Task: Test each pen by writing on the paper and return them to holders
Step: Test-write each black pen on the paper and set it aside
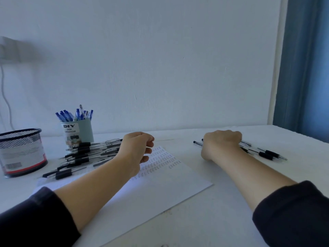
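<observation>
Pens [267, 152] near the table's [213, 220] right edge lie left-right; your right hand [221, 145] curls over them, grip hidden. Your left hand [137, 150] hovers loosely curled, empty, above the paper [160, 189].

— How many holders did you count?
— I saw two: one black mesh holder [21, 152] and one pale blue holder [78, 131] crammed with blue pens [74, 115], too bunched to number.
— And paper?
— One sheet [160, 189]. Black pens lay in two groups: a pile [85, 155] I couldn't count, and a few [267, 153] apart.
</observation>
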